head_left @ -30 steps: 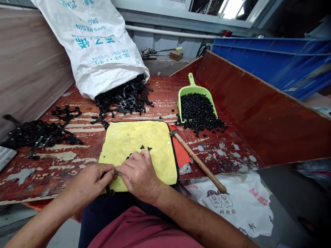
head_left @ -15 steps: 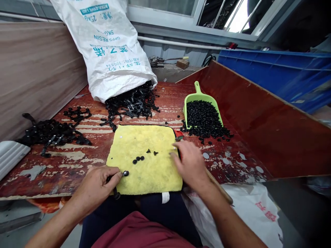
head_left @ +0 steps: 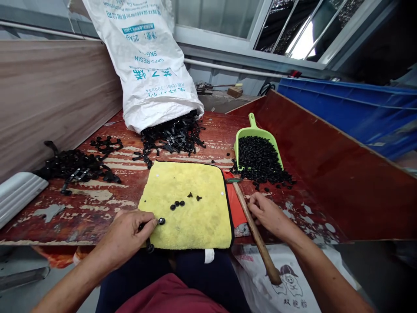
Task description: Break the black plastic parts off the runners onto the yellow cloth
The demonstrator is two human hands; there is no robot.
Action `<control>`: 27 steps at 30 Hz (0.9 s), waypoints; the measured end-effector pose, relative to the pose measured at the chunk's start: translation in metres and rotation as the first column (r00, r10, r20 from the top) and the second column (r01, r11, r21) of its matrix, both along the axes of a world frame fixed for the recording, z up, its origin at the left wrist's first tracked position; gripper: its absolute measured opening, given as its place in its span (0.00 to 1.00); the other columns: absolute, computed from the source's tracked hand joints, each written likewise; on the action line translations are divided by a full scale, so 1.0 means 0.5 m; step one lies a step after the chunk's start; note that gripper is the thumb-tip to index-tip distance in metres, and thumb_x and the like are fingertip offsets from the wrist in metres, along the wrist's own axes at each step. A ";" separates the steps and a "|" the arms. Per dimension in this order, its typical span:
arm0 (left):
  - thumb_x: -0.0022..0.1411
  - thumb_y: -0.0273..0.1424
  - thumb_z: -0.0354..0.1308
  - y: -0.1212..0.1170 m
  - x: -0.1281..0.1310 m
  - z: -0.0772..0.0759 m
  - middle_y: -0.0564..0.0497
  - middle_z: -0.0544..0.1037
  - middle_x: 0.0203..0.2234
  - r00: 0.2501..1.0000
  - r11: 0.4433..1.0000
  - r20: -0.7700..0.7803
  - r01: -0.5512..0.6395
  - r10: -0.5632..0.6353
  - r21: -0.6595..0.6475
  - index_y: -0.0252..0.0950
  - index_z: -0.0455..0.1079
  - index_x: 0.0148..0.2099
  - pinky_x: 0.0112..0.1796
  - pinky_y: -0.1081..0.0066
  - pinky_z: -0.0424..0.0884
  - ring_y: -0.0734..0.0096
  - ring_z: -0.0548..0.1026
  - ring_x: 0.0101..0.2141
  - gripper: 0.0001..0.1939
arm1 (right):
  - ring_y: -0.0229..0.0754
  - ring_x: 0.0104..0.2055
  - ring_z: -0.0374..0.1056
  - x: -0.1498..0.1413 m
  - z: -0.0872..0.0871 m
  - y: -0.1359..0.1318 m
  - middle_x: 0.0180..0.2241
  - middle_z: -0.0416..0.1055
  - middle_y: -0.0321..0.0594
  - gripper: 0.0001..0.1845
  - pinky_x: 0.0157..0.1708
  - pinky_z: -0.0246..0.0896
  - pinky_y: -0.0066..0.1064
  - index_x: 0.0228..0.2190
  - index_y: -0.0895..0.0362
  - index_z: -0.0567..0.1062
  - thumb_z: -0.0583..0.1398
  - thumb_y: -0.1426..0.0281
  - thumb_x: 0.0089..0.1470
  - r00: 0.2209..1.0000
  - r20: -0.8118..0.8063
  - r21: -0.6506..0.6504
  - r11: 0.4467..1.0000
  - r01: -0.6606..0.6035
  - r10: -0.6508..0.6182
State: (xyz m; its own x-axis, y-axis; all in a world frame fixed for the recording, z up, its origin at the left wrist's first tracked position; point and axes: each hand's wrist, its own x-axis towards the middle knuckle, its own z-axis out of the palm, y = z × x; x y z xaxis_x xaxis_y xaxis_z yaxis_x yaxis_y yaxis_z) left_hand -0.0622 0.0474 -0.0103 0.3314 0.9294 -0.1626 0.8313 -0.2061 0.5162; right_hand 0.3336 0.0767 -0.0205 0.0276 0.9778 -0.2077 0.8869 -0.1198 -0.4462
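My left hand (head_left: 125,232) is closed in a pinch on a black plastic piece with round ends (head_left: 161,221), at the lower left corner of a yellow cloth (head_left: 202,226). A white spot shows on the piece's upper end; the fingers hide its middle. My right hand (head_left: 269,215) is low over the tabletop, just right of a wooden-handled hammer (head_left: 256,230). Its fingers are curled together, and whatever may be in them is hidden. Several small black round-headed plugs (head_left: 177,203) lie on the cloth.
A green dustpan (head_left: 236,150) full of small black plugs stands at the back right. Black plastic parts (head_left: 172,139) spill from a white sack (head_left: 156,100); another heap (head_left: 76,167) lies left. Wooden boards (head_left: 325,174) wall the right side. Red material (head_left: 236,204) lies beneath the hammer.
My right hand has moved right, off the cloth's edge and past the hammer, which now shows fully. My left hand keeps its hold on the black piece. The view has tilted slightly.
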 end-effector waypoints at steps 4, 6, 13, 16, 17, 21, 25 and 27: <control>0.68 0.38 0.43 -0.002 0.001 0.001 0.55 0.68 0.20 1.000 1.000 0.003 0.006 -0.006 0.022 0.39 0.57 0.23 0.31 0.69 0.56 0.68 0.69 0.25 0.20 | 0.40 0.25 0.69 0.012 0.002 -0.020 0.28 0.75 0.36 0.12 0.26 0.56 0.29 0.44 0.54 0.65 0.50 0.62 0.62 0.998 -0.040 0.016 0.999 0.041 -0.040; 0.68 0.38 0.43 -0.002 0.000 -0.002 0.55 0.69 0.19 1.000 0.999 0.005 0.013 -0.014 0.033 0.39 0.57 0.23 0.31 0.69 0.56 0.68 0.69 0.25 0.20 | 0.41 0.27 0.68 0.008 0.004 -0.036 0.27 0.73 0.36 0.14 0.27 0.55 0.30 0.41 0.54 0.68 0.55 0.58 0.59 1.000 -0.018 0.019 1.000 0.021 -0.021; 0.69 0.39 0.41 -0.003 -0.001 -0.004 0.54 0.70 0.21 0.999 0.999 -0.035 0.025 -0.024 0.031 0.39 0.57 0.24 0.33 0.68 0.56 0.67 0.70 0.27 0.21 | 0.38 0.24 0.60 0.003 -0.017 -0.048 0.21 0.64 0.30 0.07 0.25 0.50 0.28 0.31 0.54 0.70 0.60 0.66 0.48 0.981 -0.196 -0.085 0.996 -0.002 -0.015; 0.69 0.38 0.42 -0.002 -0.001 -0.001 0.54 0.71 0.22 0.999 1.000 -0.039 0.026 -0.026 0.011 0.39 0.56 0.24 0.33 0.68 0.56 0.67 0.70 0.28 0.20 | 0.38 0.25 0.60 0.012 -0.014 -0.039 0.21 0.65 0.31 0.07 0.25 0.50 0.27 0.26 0.54 0.65 0.60 0.69 0.43 0.975 -0.217 -0.098 0.995 0.031 -0.052; 0.69 0.38 0.42 -0.002 -0.001 0.001 0.53 0.71 0.22 0.999 1.000 -0.037 0.027 -0.027 0.007 0.39 0.56 0.24 0.34 0.68 0.56 0.67 0.71 0.28 0.20 | 0.38 0.25 0.61 0.016 -0.009 -0.038 0.22 0.66 0.32 0.07 0.25 0.51 0.27 0.25 0.54 0.64 0.59 0.68 0.43 0.971 -0.233 -0.109 0.993 0.038 -0.063; 0.69 0.37 0.42 -0.003 0.002 0.005 0.54 0.72 0.21 0.999 1.000 -0.027 0.018 -0.018 0.016 0.39 0.57 0.24 0.33 0.69 0.57 0.66 0.71 0.28 0.20 | 0.36 0.21 0.60 0.021 0.026 -0.053 0.26 0.70 0.35 0.12 0.22 0.52 0.27 0.36 0.55 0.67 0.55 0.61 0.52 0.890 -0.430 -0.207 0.976 0.065 -0.150; 0.69 0.37 0.42 -0.005 0.004 0.005 0.53 0.73 0.22 1.000 1.000 -0.028 0.007 -0.007 0.016 0.39 0.59 0.24 0.34 0.69 0.57 0.65 0.72 0.29 0.20 | 0.39 0.21 0.59 -0.028 0.063 -0.109 0.23 0.64 0.31 0.25 0.20 0.51 0.28 0.52 0.53 0.68 0.52 0.53 0.60 0.906 -0.408 -0.038 0.993 0.108 -0.114; 0.69 0.38 0.42 -0.005 0.003 0.002 0.52 0.73 0.22 1.000 1.000 -0.028 0.004 -0.003 0.013 0.38 0.60 0.24 0.34 0.68 0.57 0.65 0.72 0.30 0.20 | 0.41 0.24 0.64 -0.077 0.076 -0.142 0.24 0.68 0.33 0.21 0.23 0.57 0.28 0.53 0.50 0.69 0.52 0.56 0.63 0.946 -0.323 0.008 1.000 -0.014 0.016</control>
